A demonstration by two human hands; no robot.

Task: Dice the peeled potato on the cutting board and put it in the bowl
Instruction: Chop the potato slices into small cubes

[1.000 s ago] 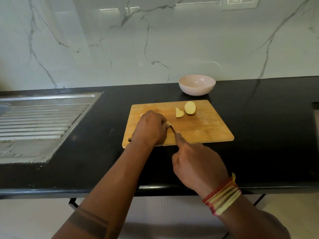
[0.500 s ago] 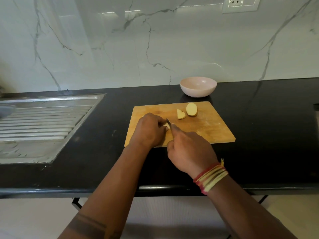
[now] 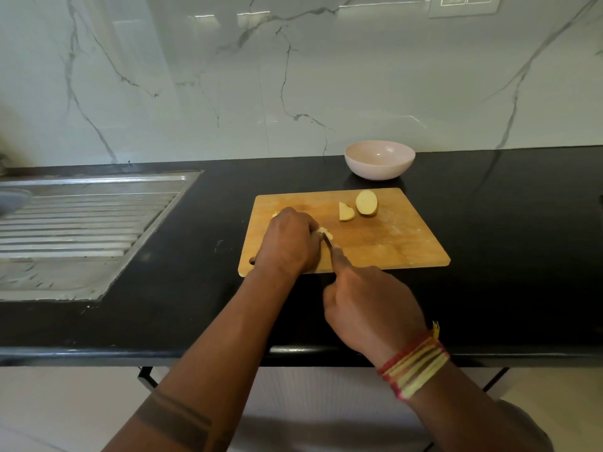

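Observation:
A wooden cutting board (image 3: pixel 391 243) lies on the black counter. My left hand (image 3: pixel 288 241) curls over a potato piece (image 3: pixel 326 232) at the board's left, hiding most of it. My right hand (image 3: pixel 368 308) grips a knife (image 3: pixel 328 241), index finger along its spine, the blade tip at the potato beside my left fingers. A potato half (image 3: pixel 366 202) and a smaller wedge (image 3: pixel 346 212) lie at the board's far side. The pale pink bowl (image 3: pixel 379 159) stands behind the board, with nothing visible inside.
A steel sink drainboard (image 3: pixel 81 223) fills the counter's left. The black counter (image 3: pixel 522 239) stretches bare to the right of the board. A marble wall with a socket (image 3: pixel 465 3) rises behind. The counter's front edge (image 3: pixel 98 353) runs under my forearms.
My right hand slid forward with the knife toward the potato, then drew back toward me to the board's near edge. My left hand stayed on the potato piece.

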